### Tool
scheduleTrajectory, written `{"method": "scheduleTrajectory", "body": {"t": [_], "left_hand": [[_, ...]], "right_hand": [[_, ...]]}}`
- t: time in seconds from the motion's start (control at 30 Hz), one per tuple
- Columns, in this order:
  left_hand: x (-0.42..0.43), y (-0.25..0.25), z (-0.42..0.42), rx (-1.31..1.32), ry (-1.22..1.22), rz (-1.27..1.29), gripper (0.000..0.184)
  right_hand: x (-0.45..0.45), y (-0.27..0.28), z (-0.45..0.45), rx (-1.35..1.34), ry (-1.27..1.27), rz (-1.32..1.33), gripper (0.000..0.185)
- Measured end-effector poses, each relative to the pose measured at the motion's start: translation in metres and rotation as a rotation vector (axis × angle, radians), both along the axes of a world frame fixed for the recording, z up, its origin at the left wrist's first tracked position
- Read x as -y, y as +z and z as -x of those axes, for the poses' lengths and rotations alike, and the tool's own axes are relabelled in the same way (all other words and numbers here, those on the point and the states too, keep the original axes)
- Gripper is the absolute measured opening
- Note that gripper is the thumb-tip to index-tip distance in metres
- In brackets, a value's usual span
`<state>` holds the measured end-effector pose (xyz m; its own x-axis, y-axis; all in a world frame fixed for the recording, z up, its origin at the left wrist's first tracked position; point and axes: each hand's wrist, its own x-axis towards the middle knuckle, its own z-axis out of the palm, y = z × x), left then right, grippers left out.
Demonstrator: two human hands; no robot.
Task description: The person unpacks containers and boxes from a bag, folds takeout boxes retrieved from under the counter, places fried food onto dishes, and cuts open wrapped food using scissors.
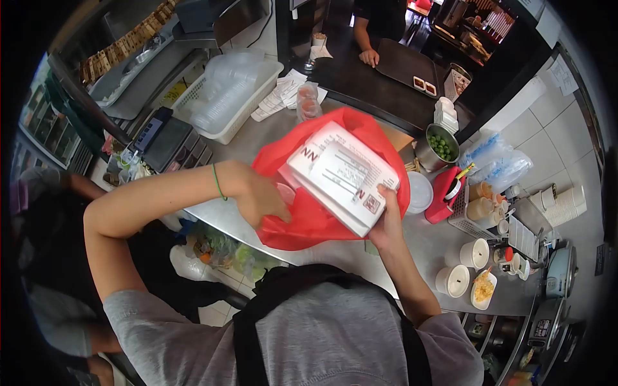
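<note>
A red plastic bag (302, 228) lies spread open on the metal counter in front of me. My right hand (387, 219) grips a white takeaway box (328, 193) by its right end, thumb on top. The box is tilted over the bag's mouth, and a printed receipt (341, 168) lies on its lid. At the bag's left side, my left hand (261, 196) has its fingers bent over the red plastic, closed on it; the fingertips are partly hidden. A round clear lid or tub (285, 193) shows inside the bag beside that hand.
Behind the bag stand a white basket of clear plastic containers (235, 96) and stacked sauce tubs (308, 103). A pot of green limes (440, 145), paper bowls (452, 281) and a tray of fried food (483, 289) are at right. Another person's hand (369, 57) rests by a dark tray (405, 64).
</note>
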<state>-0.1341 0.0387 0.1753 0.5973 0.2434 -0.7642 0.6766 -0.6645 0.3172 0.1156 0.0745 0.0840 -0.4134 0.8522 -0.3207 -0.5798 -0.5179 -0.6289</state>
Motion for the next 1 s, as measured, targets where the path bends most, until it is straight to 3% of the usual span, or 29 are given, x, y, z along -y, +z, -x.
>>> {"method": "scheduleTrajectory", "body": {"t": [0.13,0.2,0.23,0.3,0.33,0.4,0.53,0.6,0.77,0.87,0.9,0.93,0.97,1.0], "left_hand": [[0.014,0.000,-0.011,0.242,0.172,-0.039,0.063],[0.017,-0.008,-0.010,0.430,0.515,-0.059,0.034],[0.018,-0.018,-0.008,0.429,0.513,-0.058,0.034],[0.020,-0.032,-0.010,0.636,0.277,0.007,0.025],[0.021,-0.039,-0.013,0.634,0.273,0.009,0.025],[0.024,-0.033,-0.030,0.575,-0.149,-0.026,0.021],[0.024,-0.015,-0.035,0.608,0.027,0.137,0.021],[0.021,0.003,-0.037,0.288,0.172,0.109,0.023],[0.018,0.025,-0.036,0.247,0.189,0.117,0.036],[0.022,0.043,-0.039,0.195,0.193,0.094,0.044],[0.023,0.044,-0.039,0.202,0.208,0.054,0.048],[0.020,0.042,-0.037,0.201,0.202,0.059,0.048],[0.015,0.039,-0.034,0.036,0.128,0.109,0.045],[0.013,0.037,-0.031,-0.128,0.052,0.158,0.046]], "right_hand": [[-0.016,-0.007,0.022,-0.026,-0.018,-0.044,0.049],[-0.021,-0.010,0.033,-0.051,-0.013,-0.057,0.049],[-0.021,-0.008,0.037,-0.052,-0.015,-0.057,0.049],[-0.022,-0.003,0.042,-0.066,-0.017,-0.021,0.049],[-0.022,-0.002,0.045,-0.079,-0.013,-0.028,0.048],[-0.023,-0.006,0.047,-0.072,-0.011,-0.026,0.047],[-0.022,-0.009,0.046,-0.075,-0.001,-0.012,0.044],[-0.022,-0.005,0.045,-0.101,0.006,-0.044,0.041],[-0.021,0.005,0.039,-0.019,-0.082,-0.068,0.041],[-0.020,0.004,0.031,0.466,-0.131,-0.476,0.040],[-0.033,0.001,0.026,0.467,-0.134,-0.472,0.040],[-0.052,-0.002,0.020,0.614,0.021,-0.506,0.044],[-0.069,-0.002,0.018,0.759,0.180,-0.536,0.049],[-0.080,0.004,0.022,0.883,0.164,-0.736,0.055]]}}
